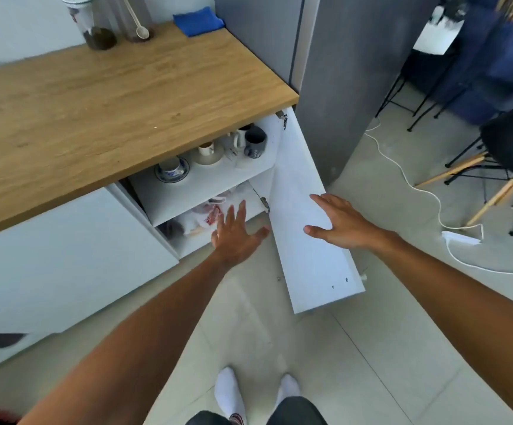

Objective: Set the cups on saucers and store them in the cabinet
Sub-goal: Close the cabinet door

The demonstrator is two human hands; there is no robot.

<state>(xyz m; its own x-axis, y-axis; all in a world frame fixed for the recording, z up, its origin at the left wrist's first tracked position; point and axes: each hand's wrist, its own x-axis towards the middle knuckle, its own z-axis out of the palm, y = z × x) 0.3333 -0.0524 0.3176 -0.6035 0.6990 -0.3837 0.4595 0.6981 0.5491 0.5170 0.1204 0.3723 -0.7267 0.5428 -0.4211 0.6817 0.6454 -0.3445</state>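
Note:
The white cabinet stands with its right door (307, 240) swung open. On the upper shelf (206, 185) a blue-and-white cup (172, 169) sits on a matching saucer, and to its right a beige cup (207, 150) rests on a beige saucer. Behind them stand a white mug and a dark mug (254, 142). My left hand (235, 234) hovers empty, fingers spread, in front of the lower shelf. My right hand (338, 222) lies flat and empty on the inner face of the open door.
Plastic bags (212, 214) fill the lower shelf. The wooden countertop (95, 102) carries jars (95, 26), a wooden spoon and a blue cloth (198, 21) at the back. A grey fridge (325, 72) flanks the cabinet. A white cable (427, 191) and chairs (500, 154) stand on the floor to the right.

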